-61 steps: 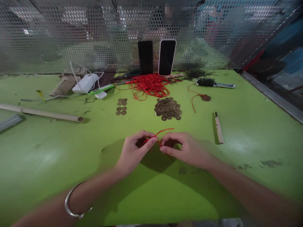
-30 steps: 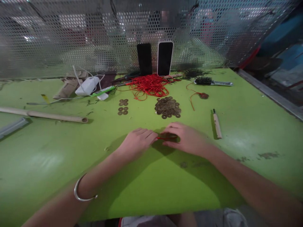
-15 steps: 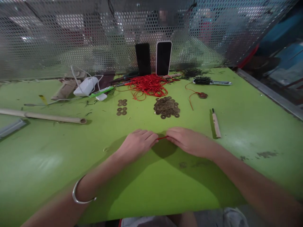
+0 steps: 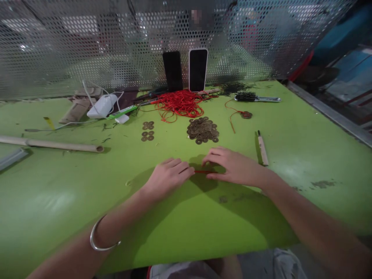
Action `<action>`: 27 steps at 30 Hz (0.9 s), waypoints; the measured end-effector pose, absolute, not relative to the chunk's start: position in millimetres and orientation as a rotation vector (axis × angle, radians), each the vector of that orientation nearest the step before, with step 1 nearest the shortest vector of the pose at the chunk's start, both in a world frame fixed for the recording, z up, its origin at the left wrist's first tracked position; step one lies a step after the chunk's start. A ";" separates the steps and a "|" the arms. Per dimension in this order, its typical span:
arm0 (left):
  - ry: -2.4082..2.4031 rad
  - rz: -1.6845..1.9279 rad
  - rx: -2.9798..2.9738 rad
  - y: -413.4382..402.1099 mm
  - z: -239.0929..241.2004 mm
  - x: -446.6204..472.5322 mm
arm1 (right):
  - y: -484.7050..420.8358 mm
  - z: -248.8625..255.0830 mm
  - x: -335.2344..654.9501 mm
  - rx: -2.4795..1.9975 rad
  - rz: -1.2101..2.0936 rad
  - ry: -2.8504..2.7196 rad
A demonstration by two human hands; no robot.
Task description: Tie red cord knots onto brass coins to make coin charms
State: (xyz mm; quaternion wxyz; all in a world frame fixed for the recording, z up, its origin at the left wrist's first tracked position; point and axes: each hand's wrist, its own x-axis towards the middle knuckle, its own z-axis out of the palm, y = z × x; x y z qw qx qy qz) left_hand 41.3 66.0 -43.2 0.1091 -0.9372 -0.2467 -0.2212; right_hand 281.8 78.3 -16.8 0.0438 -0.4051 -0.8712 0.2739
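A red cord (image 4: 201,171) sticks out to the right from the pinched fingers of my left hand (image 4: 171,176). My right hand (image 4: 232,166) is spread beside it, thumb and fingers apart, with the cord's free part running between them. Whether the right thumb touches the cord, I cannot tell. Beyond my hands lies a heap of round coins with holes (image 4: 202,130). Left of the heap, several more coins (image 4: 147,135) sit in two small groups. Behind them is a tangled pile of red cord (image 4: 181,103).
Two phones (image 4: 198,70) lean on a perforated metal screen (image 4: 116,50). A round brush (image 4: 257,97), a coin bundle with red cord (image 4: 246,114) and a wooden-handled tool (image 4: 262,149) lie to the right. A bamboo stick (image 4: 64,146) and a white adapter (image 4: 102,106) are on the left.
My right hand has opened from its pinch on the cord and its fingers have spread. My left hand keeps its grip. The view has shifted slightly.
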 end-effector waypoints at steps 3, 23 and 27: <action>-0.710 -0.593 -2.734 64.9 -41.8 40.7 | 78.3 -20.6 279.1 -1.176 0.807 -2.644; -0.648 -0.279 -2.780 33.8 -40.0 61.4 | 82.9 -12.8 295.8 -1.339 0.914 -2.635; -0.654 -0.284 -2.772 32.7 -40.2 63.2 | 82.7 -11.4 299.5 -1.324 0.924 -2.661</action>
